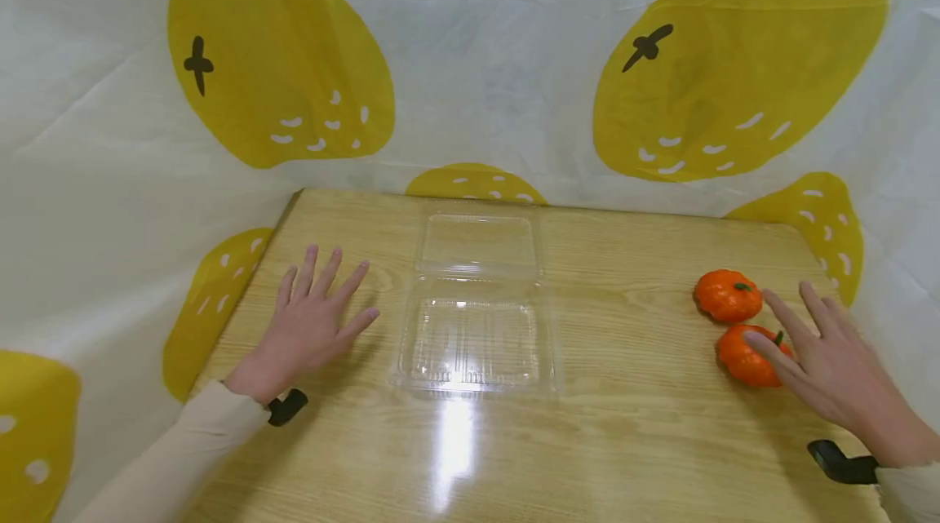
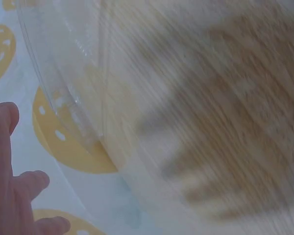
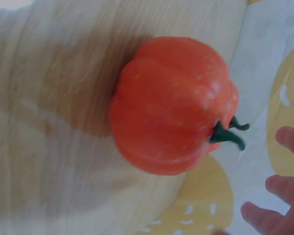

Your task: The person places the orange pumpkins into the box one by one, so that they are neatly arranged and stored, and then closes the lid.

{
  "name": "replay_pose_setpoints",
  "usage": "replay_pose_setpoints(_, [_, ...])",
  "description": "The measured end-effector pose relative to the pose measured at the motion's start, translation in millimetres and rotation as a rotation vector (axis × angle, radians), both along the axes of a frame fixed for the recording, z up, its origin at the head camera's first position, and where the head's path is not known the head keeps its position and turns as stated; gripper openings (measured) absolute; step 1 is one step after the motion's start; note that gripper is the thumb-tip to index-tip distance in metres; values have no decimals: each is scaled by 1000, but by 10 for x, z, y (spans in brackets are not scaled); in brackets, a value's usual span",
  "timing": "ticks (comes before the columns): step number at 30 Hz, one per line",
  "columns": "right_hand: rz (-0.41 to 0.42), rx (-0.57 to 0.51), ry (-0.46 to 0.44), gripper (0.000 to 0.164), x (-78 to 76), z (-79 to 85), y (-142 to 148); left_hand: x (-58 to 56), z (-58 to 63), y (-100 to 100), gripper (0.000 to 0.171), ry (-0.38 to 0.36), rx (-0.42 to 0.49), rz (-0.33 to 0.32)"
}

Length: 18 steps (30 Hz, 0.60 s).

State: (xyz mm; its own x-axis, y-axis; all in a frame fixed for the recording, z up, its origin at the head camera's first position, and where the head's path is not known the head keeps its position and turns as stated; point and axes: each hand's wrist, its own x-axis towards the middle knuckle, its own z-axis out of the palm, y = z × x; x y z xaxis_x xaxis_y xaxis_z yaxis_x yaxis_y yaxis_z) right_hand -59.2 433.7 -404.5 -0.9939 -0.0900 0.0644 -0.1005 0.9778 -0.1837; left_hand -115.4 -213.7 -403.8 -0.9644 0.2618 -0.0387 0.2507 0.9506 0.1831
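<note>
- The left hand (image 1: 312,327) is hovering beside the open container (image 1: 476,319), fingers spread wide, holding nothing.
- The right hand (image 1: 840,364) is hovering at the rear pumpkin (image 1: 725,297) and front pumpkin (image 1: 740,365), equally wide, unladen.
- Both pumpkins are lying outside; handling apparently isn't yet beginning.

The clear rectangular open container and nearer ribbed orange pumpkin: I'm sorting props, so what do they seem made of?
Container: probably thin, glossy plastic; the wood-grained table shows through and moulded ridges glint.
Pumpkin: perhaps smooth plastic or painted foam, given its shiny highlights; real isn't ruled out.
</note>
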Motion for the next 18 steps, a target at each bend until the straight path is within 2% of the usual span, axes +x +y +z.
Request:
replay_pose_setpoints(5, [-9, -103, -33, 77, 15, -105, 84, -24, -57, 91, 74, 30, 56, -16])
replay_pose_setpoints(11, [-20, -224, -45, 78, 51, -192, 114, -46, -153, 178, 72, 34, 198, -61])
replay_pose_setpoints(18, [-40, -238, -10, 88, 53, -237, 102, -22, -232, 265, 70, 27, 374, -50])
